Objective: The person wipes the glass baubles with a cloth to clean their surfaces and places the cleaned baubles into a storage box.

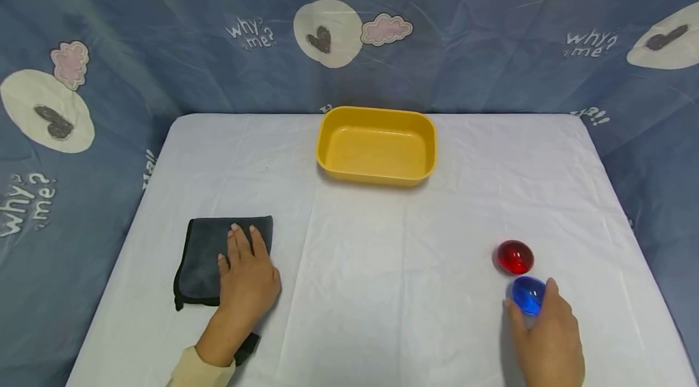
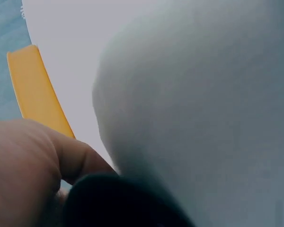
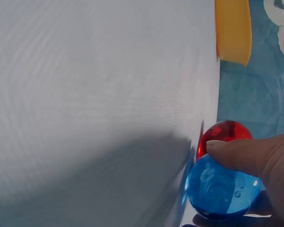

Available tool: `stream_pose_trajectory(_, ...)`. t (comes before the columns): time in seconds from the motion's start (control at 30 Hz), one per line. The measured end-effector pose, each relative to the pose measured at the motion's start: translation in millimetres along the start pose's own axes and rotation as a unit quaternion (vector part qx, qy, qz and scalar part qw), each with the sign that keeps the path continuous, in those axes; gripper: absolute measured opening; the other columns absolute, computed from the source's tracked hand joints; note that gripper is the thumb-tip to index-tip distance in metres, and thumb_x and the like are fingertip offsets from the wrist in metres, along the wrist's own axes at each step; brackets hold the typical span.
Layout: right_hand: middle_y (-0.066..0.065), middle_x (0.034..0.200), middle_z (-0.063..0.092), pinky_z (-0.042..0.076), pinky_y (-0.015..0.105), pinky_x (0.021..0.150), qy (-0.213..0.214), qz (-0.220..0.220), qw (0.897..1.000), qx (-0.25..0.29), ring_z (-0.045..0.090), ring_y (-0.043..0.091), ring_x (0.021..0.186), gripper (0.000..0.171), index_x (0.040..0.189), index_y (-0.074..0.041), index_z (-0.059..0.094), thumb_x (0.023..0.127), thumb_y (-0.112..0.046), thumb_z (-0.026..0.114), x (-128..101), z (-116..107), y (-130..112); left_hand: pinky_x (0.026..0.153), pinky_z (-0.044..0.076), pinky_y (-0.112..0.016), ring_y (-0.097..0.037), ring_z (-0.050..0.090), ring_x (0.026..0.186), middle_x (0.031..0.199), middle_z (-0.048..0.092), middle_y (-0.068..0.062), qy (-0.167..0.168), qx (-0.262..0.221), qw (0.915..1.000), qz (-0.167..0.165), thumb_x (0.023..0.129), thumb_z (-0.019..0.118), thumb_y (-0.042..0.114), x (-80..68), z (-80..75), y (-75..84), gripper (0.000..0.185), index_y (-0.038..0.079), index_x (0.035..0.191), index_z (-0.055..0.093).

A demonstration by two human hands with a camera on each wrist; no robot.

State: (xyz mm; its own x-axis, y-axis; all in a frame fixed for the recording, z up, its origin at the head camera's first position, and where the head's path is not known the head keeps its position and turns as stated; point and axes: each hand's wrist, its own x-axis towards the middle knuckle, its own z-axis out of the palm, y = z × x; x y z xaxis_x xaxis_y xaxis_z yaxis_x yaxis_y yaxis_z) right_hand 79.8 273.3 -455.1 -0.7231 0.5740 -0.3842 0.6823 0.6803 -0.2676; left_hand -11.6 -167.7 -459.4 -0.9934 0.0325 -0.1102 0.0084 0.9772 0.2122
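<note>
My left hand (image 1: 248, 281) lies flat, fingers extended, on a dark grey square cloth-like piece (image 1: 199, 269) with black edging, at the left of the table. Whether it is a pouch or a folded cloth I cannot tell. At the right, my right hand (image 1: 548, 338) holds a clear blue ball (image 1: 528, 296) between thumb and fingers. The right wrist view shows the thumb (image 3: 241, 156) against the blue ball (image 3: 222, 187), with fingers on its far side. Just beyond it sits a clear red ball (image 1: 515, 257), which shows behind the thumb in that view.
An orange-yellow rectangular tray (image 1: 377, 181) stands at the back middle of the white-covered table (image 1: 355, 278). Behind and beside the table hangs a blue printed cloth (image 1: 218, 71). A dark strap (image 1: 247, 347) shows at the left wrist.
</note>
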Motion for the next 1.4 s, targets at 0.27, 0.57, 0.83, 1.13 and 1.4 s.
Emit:
stream_pose_trajectory(0.27, 0.037, 0.148, 0.038, 0.035, 0.069, 0.110, 0.022, -0.015, 1.000, 0.005, 0.037, 0.057, 0.136, 0.091, 0.161, 0.004, 0.022, 0.097, -0.028, 0.077, 0.2, 2.4, -5.8, 0.109, 0.024, -0.078, -0.067, 0.013, 0.145, 0.152, 0.010, -0.055, 0.027, -0.042, 0.9987, 0.002, 0.092, 0.055, -0.011, -9.0, -1.7, -15.1, 0.067, -0.025, 0.150, 0.024)
stream_pose_trajectory(0.57, 0.039, 0.140, 0.041, 0.037, 0.069, 0.108, 0.022, -0.025, 0.999, 0.002, 0.040, 0.057, 0.132, 0.088, 0.154, 0.011, 0.029, 0.096, -0.033, 0.078, -3.9, 3.7, -9.7, 0.116, 0.020, -0.072, -0.056, 0.014, 0.151, 0.163, 0.011, -0.041, -0.067, -0.201, 0.9757, -0.058, 0.104, 0.038, 0.000, -11.3, -34.1, -27.3, 0.062, -0.018, 0.157, 0.013)
stream_pose_trajectory(0.83, 0.040, 0.138, 0.046, 0.036, 0.069, 0.108, 0.016, -0.049, 0.998, 0.020, 0.043, 0.059, 0.130, 0.088, 0.150, 0.014, 0.034, 0.094, -0.038, 0.079, -11.6, 5.7, -10.9, 0.109, 0.038, -0.060, -0.046, 0.041, 0.142, 0.161, 0.035, -0.029, -0.056, -0.346, 0.9315, -0.096, 0.108, 0.030, 0.008, -21.2, -57.1, -22.0, 0.059, 0.007, 0.166, 0.021)
stream_pose_trajectory(1.13, 0.037, 0.141, 0.052, 0.040, 0.068, 0.105, 0.035, -0.159, 0.985, 0.062, 0.048, 0.057, 0.130, 0.081, 0.150, 0.009, 0.041, 0.092, -0.031, 0.082, -29.2, 3.5, -7.1, 0.124, 0.019, -0.045, -0.027, 0.012, 0.156, 0.171, 0.017, -0.013, -0.078, -0.583, 0.8068, -0.056, 0.106, 0.031, 0.002, -12.3, -70.6, 9.9, 0.060, 0.003, 0.165, 0.019)
stream_pose_trajectory(1.4, 0.019, 0.129, 0.070, 0.041, 0.003, 0.091, 0.093, -0.378, 0.902, 0.187, 0.072, 0.037, 0.107, 0.075, 0.141, -0.001, 0.059, 0.076, -0.012, 0.095, -46.9, 15.8, -45.3, 0.092, 0.052, -0.023, -0.016, 0.052, 0.128, 0.161, 0.034, -0.012, -0.083, -0.719, 0.6850, -0.082, 0.104, 0.036, 0.005, -15.6, -70.7, 33.3, 0.060, 0.009, 0.163, 0.029)
